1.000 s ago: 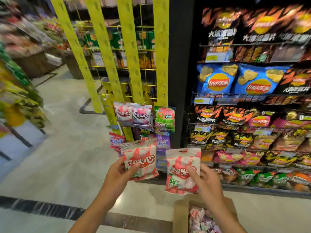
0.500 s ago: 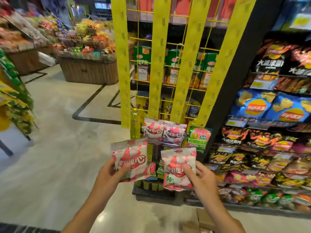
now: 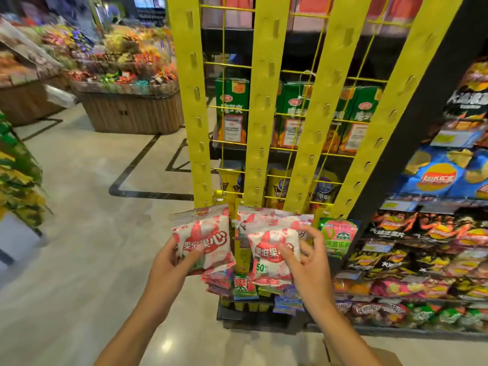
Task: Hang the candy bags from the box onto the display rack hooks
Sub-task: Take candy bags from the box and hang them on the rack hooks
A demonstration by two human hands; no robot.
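Note:
My left hand (image 3: 176, 262) grips a white-and-red candy bag (image 3: 206, 233) by its lower left corner. My right hand (image 3: 306, 262) pinches a second, matching candy bag (image 3: 269, 249) at its right side. Both bags are upright in front of the lower end of the yellow display rack (image 3: 261, 114), whose four slotted strips rise behind them. Hung candy bags (image 3: 253, 215) show just behind the right-hand bag, and a green bag (image 3: 339, 233) hangs to their right. A corner of the cardboard box (image 3: 383, 356) shows at the bottom edge under my right forearm.
Chip shelves (image 3: 433, 233) fill the right side. More small bags (image 3: 237, 285) hang low on the rack above its black base (image 3: 245, 315). A wooden produce bin (image 3: 132, 112) stands far left on the tiled floor. Green cartons (image 3: 232, 101) sit behind the rack grid.
The view has tilted up and closed in on the rack. Both hands have lifted their bags toward the rack's lower hooks, and the box has dropped almost out of view.

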